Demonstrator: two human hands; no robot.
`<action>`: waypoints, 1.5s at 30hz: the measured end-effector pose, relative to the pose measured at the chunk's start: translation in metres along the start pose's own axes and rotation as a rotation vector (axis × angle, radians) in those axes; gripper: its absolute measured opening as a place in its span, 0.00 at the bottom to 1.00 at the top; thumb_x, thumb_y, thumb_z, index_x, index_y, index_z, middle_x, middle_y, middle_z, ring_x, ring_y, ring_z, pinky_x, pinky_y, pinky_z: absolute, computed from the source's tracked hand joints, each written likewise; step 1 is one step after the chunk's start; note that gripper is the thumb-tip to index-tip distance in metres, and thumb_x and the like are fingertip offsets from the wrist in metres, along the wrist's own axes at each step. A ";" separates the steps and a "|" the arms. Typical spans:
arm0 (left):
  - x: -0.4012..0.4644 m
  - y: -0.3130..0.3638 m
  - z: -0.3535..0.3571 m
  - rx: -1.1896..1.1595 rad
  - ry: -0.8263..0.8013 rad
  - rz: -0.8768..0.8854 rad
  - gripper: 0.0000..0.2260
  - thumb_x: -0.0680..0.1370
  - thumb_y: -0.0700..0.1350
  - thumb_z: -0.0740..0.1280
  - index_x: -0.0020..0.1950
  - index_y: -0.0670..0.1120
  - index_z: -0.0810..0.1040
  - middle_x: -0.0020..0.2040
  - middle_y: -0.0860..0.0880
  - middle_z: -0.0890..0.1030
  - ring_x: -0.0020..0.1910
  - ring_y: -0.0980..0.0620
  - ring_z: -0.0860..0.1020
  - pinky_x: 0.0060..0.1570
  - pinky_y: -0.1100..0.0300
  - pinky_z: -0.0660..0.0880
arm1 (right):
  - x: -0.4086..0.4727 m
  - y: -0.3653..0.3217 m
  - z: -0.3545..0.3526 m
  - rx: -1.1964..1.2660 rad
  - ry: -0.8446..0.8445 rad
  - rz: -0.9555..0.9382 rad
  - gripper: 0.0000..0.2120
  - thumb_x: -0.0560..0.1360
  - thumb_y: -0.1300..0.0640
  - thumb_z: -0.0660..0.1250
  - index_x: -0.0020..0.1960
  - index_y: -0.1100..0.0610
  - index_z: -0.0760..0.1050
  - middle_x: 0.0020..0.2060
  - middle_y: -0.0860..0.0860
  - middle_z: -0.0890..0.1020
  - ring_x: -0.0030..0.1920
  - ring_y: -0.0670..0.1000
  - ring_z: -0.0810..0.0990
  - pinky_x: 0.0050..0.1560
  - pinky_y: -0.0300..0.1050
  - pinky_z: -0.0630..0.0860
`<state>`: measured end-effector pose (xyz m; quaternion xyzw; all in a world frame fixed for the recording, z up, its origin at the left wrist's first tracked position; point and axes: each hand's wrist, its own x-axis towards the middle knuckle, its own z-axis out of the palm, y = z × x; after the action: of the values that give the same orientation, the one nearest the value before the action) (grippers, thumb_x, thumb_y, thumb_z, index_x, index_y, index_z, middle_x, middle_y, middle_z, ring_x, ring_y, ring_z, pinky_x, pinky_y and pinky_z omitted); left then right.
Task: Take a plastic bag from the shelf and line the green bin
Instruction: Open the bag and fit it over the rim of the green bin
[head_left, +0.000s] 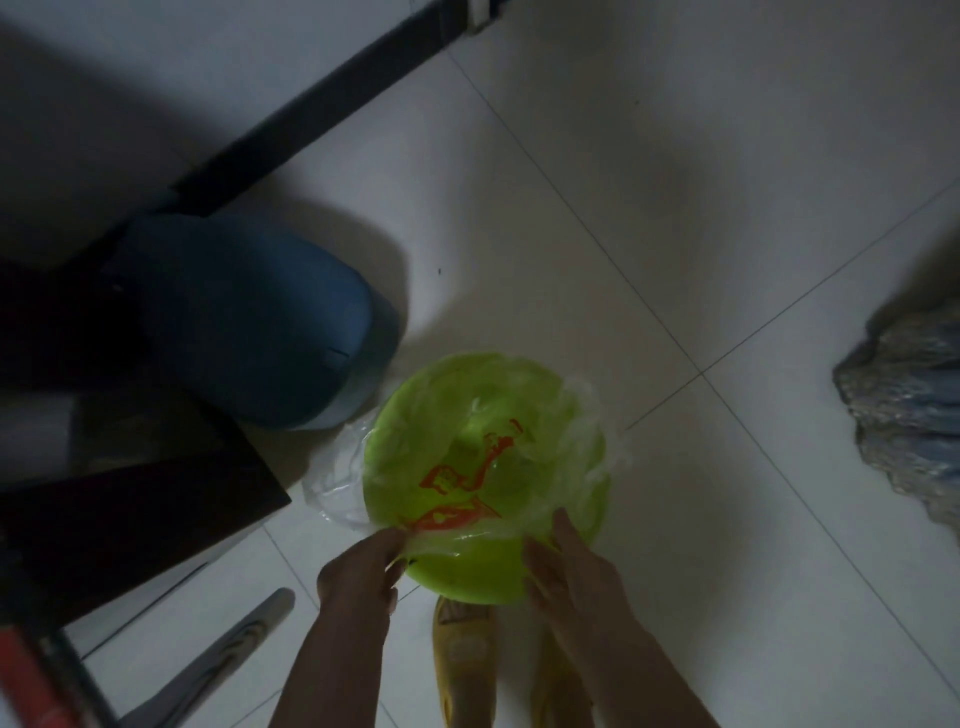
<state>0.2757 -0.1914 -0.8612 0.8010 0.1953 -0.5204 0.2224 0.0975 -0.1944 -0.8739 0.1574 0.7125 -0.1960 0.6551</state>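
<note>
A green bin (485, 577) stands on the tiled floor (675, 208), a clear plastic bag (467, 467) with red print spread inside and over its rim. The left hand (358, 571) pinches the bag's near edge; the right hand (571, 566) rests on the rim. A blue bin (249, 317) stands just beside.

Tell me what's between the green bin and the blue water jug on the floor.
In the head view, only a loose fold of the clear plastic bag overhangs the green bin toward the blue water jug; otherwise bare tile.
</note>
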 end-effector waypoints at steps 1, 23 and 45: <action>-0.001 -0.004 -0.004 0.015 -0.033 -0.039 0.06 0.71 0.38 0.71 0.47 0.40 0.79 0.34 0.47 0.82 0.34 0.53 0.78 0.33 0.63 0.70 | 0.001 0.001 0.001 0.058 -0.027 -0.012 0.06 0.77 0.56 0.65 0.42 0.55 0.76 0.32 0.50 0.83 0.37 0.48 0.80 0.36 0.43 0.71; 0.070 -0.071 -0.011 -0.181 -0.115 -0.232 0.10 0.79 0.41 0.60 0.40 0.38 0.71 0.37 0.42 0.73 0.25 0.49 0.76 0.16 0.66 0.73 | 0.061 0.046 -0.038 -0.225 0.282 -0.109 0.16 0.71 0.77 0.53 0.31 0.62 0.69 0.16 0.55 0.70 0.17 0.50 0.67 0.15 0.31 0.62; 0.048 -0.013 -0.023 0.493 0.298 1.086 0.12 0.75 0.42 0.68 0.58 0.49 0.76 0.53 0.54 0.75 0.50 0.54 0.74 0.50 0.57 0.70 | -0.002 -0.003 -0.033 -0.754 0.485 -1.266 0.12 0.69 0.68 0.64 0.51 0.60 0.75 0.47 0.57 0.77 0.46 0.57 0.75 0.48 0.50 0.73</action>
<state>0.3040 -0.1643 -0.8989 0.8781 -0.3377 -0.2451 0.2341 0.0675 -0.1805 -0.8696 -0.4749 0.8088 -0.2373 0.2530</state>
